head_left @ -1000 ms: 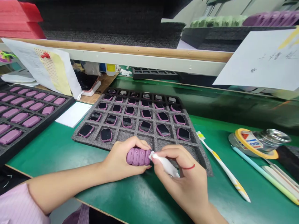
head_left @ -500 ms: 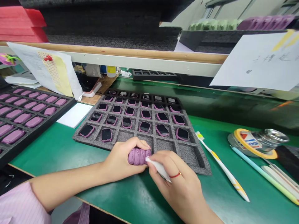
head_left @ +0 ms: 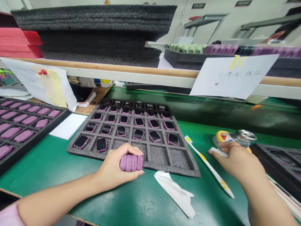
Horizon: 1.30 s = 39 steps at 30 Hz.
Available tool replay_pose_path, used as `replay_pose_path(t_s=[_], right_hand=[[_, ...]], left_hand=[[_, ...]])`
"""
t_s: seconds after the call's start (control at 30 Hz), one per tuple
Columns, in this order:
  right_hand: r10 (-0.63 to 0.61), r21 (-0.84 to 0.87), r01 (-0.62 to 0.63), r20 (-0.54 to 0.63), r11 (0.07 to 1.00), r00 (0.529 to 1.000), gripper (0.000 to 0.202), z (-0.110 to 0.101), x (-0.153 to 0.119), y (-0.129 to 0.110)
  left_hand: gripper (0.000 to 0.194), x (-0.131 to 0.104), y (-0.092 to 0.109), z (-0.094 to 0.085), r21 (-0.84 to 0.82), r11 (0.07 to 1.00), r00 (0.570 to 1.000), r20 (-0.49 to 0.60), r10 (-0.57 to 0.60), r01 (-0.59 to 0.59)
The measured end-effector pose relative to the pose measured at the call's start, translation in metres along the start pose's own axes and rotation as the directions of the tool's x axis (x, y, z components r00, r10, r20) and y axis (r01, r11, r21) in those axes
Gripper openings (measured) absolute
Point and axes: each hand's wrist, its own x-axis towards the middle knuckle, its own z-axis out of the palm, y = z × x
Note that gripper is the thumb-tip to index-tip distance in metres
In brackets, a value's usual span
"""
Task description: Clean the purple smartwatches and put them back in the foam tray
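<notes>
My left hand [head_left: 117,166] is wrapped round a row of several purple watch cases [head_left: 131,163], just in front of the dark foam tray [head_left: 160,153]. That tray holds many watch faces in its compartments, with bare ones in the front row. At the right, my right hand [head_left: 237,160] pinches a small white piece [head_left: 219,152] beside a glass bottle [head_left: 244,137] with a yellow ring. A crumpled white tissue [head_left: 176,191] lies on the green table between my hands.
A white and yellow toothbrush [head_left: 211,169] lies right of the tray. Another foam tray of purple cases [head_left: 24,136] is at the left, by a white paper pad [head_left: 68,126]. A shelf [head_left: 122,74] with foam stacks crosses above. Part of a person shows at the upper right.
My right hand has moved right, from the purple cases to the glass bottle. The white tissue now lies on the table. The view has shifted right and up.
</notes>
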Motion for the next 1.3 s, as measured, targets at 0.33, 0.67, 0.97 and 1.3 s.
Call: replay_pose_path(t_s=[0.33,0.67,0.97,1.3], right_hand=[[-0.011,-0.025,0.019,0.261,1.000,0.965,0.009,0.012,-0.018,-0.010],[-0.583,0.306,0.552,0.013,0.776,0.813,0.041,0.005,-0.064,-0.115],[-0.648,0.006,0.659,-0.168,0.752,0.743,0.040,0.008,-0.059,-0.131],[-0.637,0.056,0.649,-0.144,0.759,0.757,0.039,0.010,-0.059,-0.128]], left_hand=[[0.034,-0.001,-0.003,0.000,0.028,1.000,1.000,0.000,0.002,-0.002],[0.038,0.002,0.000,-0.002,-0.032,1.000,1.000,0.019,0.001,0.000],[0.038,0.004,-0.001,-0.002,-0.067,0.997,0.999,0.038,-0.029,0.031],[0.039,0.004,-0.002,-0.006,-0.057,0.998,0.996,0.090,-0.016,0.021]])
